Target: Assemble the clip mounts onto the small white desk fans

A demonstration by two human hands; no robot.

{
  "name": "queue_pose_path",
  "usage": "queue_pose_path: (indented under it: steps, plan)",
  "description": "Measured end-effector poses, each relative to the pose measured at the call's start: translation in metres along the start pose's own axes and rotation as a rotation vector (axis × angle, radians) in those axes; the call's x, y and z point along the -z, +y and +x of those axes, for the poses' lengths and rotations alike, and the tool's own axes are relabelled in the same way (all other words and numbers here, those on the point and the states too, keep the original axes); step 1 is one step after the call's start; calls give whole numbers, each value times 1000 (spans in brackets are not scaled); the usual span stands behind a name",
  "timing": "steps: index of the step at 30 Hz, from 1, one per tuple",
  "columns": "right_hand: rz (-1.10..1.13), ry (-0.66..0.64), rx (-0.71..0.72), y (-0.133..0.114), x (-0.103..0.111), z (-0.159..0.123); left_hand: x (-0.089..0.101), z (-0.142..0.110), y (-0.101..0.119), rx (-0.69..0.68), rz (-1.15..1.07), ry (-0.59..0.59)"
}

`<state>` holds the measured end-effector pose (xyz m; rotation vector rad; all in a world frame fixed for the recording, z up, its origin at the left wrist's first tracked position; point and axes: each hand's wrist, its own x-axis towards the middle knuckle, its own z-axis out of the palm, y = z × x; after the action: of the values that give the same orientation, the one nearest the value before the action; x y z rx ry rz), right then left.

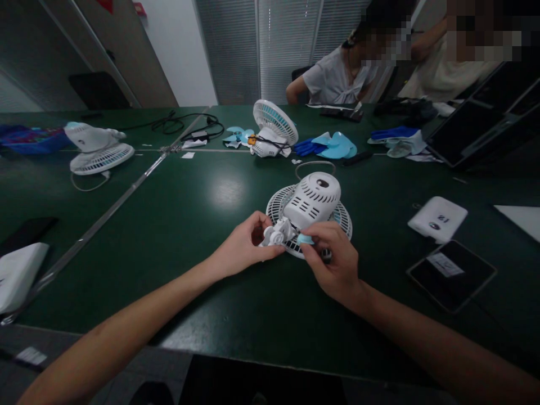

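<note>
A white electric fan (314, 197) lies grille-down on the green table, its slotted motor housing facing up. My left hand (244, 242) is closed on the white clip-like bracket (277, 235) at the fan's near end, thumb below and fingers behind it. Between the thumb and fingers of my right hand (335, 256) is a small light-blue knob (304, 239), held close to the right side of the bracket. Whether the knob touches the bracket I cannot tell. Part of the round grille (343, 216) is hidden behind the housing and my right hand.
Other fans stand at the back (274, 126) and left (101, 154). Light-blue blades (337, 146), blue gloves (310, 147) and a black cable (181, 121) lie farther back. A white box (439, 218) and a dark tablet-like device (451, 275) lie right. Two people sit across the table.
</note>
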<state>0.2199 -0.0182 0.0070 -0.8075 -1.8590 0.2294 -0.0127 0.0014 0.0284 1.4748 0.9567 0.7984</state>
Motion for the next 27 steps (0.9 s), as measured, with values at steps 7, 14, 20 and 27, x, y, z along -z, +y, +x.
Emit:
queue_pose_path:
  steps: [7,14,20,27]
  plan:
    - [73,-44,-13,-3,-5,0,-19,1,-14,6,8,183]
    - [92,-23,-32,-3,-5,-1,-29,-5,-11,-81,-184,225]
    - [92,3,-33,-2,-6,-3,-33,-8,-13,-42,-227,278]
    - [106,14,-40,1,-4,-6,-36,-9,-17,-55,-230,374]
